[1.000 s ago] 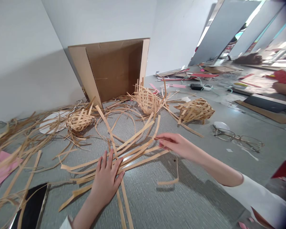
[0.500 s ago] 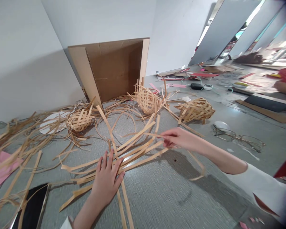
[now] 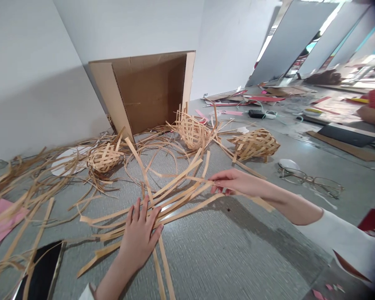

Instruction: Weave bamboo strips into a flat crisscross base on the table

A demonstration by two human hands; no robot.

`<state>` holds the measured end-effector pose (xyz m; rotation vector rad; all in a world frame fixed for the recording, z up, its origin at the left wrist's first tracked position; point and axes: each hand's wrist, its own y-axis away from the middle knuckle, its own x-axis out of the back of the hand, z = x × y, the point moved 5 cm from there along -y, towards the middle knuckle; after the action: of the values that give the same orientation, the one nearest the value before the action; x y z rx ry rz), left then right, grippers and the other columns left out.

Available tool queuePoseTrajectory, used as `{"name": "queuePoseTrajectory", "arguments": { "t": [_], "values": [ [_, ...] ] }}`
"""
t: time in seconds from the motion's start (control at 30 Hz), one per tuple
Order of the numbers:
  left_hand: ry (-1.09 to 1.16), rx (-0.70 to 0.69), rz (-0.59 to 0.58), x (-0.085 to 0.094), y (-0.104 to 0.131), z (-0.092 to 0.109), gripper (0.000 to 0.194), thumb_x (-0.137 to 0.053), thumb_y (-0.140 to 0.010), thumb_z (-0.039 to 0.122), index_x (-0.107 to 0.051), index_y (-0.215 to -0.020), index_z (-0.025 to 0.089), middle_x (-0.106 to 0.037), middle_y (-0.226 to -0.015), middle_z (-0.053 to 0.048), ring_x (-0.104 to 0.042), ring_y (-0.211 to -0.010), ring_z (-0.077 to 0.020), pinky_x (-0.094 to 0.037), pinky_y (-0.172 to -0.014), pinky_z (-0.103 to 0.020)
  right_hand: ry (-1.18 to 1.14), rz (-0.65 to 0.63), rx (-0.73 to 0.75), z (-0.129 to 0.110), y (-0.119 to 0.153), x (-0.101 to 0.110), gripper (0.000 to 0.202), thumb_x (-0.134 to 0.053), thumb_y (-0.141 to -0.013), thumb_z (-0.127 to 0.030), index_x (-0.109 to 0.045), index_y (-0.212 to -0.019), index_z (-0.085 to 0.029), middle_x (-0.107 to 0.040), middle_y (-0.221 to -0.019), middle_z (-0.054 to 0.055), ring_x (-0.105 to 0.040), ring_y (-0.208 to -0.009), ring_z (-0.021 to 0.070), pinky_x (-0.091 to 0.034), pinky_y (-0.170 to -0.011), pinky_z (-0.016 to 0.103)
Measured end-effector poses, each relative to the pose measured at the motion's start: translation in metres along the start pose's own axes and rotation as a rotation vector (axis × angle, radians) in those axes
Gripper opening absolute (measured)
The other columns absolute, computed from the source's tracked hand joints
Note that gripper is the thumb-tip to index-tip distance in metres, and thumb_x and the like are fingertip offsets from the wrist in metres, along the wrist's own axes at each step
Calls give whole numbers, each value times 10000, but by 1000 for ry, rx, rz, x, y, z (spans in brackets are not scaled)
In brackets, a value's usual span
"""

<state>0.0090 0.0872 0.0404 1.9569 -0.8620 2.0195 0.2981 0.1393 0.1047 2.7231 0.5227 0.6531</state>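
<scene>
My left hand [image 3: 141, 236] lies flat with fingers spread, pressing several flat tan weaving strips [image 3: 190, 211] to the grey floor. Over to the right, my right hand [image 3: 228, 181] pinches a strip between thumb and fingertips, just above the floor; a strip end sticks out past the wrist. Some strips cross under my left fingers and run toward me. Beyond the hands sit three pieces woven from the same strips: a rounded one [image 3: 103, 157] at left, a piece with loose upright ends [image 3: 192, 132] in the middle, and a closed-looking one [image 3: 256, 145] at right.
An open cardboard box [image 3: 106, 93] stands against the white wall. Loose strips and pink paper [image 3: 3, 221] lie left, by a black phone-like slab [image 3: 43, 268]. Eyeglasses [image 3: 312, 181] rest at right. Another person's hand [image 3: 373, 116] holds something red at the far right edge.
The strip's loose end, formerly hanging curved below my right hand, now stretches rightward past the wrist. My right hand has shifted slightly; my left hand stays put.
</scene>
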Motion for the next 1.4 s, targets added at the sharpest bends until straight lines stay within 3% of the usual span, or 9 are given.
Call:
{"name": "queuePoseTrajectory", "arguments": {
  "t": [0.13, 0.27, 0.4, 0.57, 0.8, 0.87, 1.07, 1.2, 1.4],
  "values": [
    [-4, -2, -2, 0, 0, 0, 410, -436, -927, 385, -499, -1319, 283, -322, -1496, -121, -301, -1348, -373, -357, -994, -535, 104, -10, 12, -6, 4, -4, 270, -486, -749, -371, -662, -840, -188, -696, -794, 62, -597, -613, 149, -429, -497, 233],
    [-15, -6, -6, 0, 0, 0, 409, -437, -927, 388, -497, -1319, 288, -332, -1490, -122, -307, -1344, -379, -363, -987, -537, 211, 88, 11, -13, 7, -10, 161, -522, -742, -308, -591, -664, -184, -647, -665, 40, -605, -517, 158, -434, -502, 255],
    [-26, -5, -2, -2, 1, 0, 413, -429, -933, 397, -487, -1327, 288, -330, -1492, -116, -300, -1349, -372, -357, -998, -532, 234, 123, 32, -17, 6, -20, 43, -587, -694, -223, -582, -715, -186, -643, -661, 20, -626, -555, 178, -440, -520, 257],
    [-33, -8, 6, -2, 0, 0, 417, -444, -925, 398, -495, -1323, 284, -330, -1490, -134, -316, -1339, -383, -359, -990, -544, 198, 231, 75, -6, 5, -38, 305, -585, -701, -145, -467, -977, -199, -653, -647, -17, -636, -617, 171, -451, -566, 250],
    [-22, 3, 6, -1, 0, 1, 404, -462, -915, 388, -519, -1302, 284, -342, -1483, -140, -313, -1342, -380, -354, -992, -548, 189, 404, 98, 16, 0, -44, 97, -593, -697, -176, -532, -762, -214, -692, -770, 17, -651, -705, 190, -453, -646, 283],
    [-15, 5, 4, -1, 0, 1, 404, -454, -919, 394, -517, -1303, 285, -330, -1490, -137, -306, -1346, -376, -349, -997, -547, 166, 406, 90, 22, -1, -43, 24, -607, -700, -219, -585, -696, -209, -694, -740, 23, -648, -679, 193, -452, -633, 286],
    [12, 23, 2, -2, 0, 0, 403, -447, -924, 406, -519, -1304, 292, -323, -1498, -113, -286, -1359, -358, -322, -1024, -540, 30, 374, 60, 38, 1, -63, 147, -574, -742, -312, -656, -715, -192, -700, -702, 32, -657, -670, 175, -476, -591, 257],
    [13, 30, -20, -3, 1, -1, 409, -442, -927, 408, -504, -1316, 298, -304, -1506, -115, -274, -1364, -360, -327, -1022, -540, 31, 398, 44, 40, 0, -77, 138, -569, -730, -285, -638, -671, -181, -682, -673, 41, -633, -647, 171, -460, -588, 261],
    [19, 30, -27, -2, 1, -1, 410, -431, -931, 406, -496, -1323, 303, -297, -1510, -107, -259, -1371, -358, -328, -1019, -543, 122, 390, 78, 28, -1, -79, 126, -545, -725, -213, -607, -618, -187, -656, -649, 26, -594, -615, 164, -398, -565, 253]
  ]
}}
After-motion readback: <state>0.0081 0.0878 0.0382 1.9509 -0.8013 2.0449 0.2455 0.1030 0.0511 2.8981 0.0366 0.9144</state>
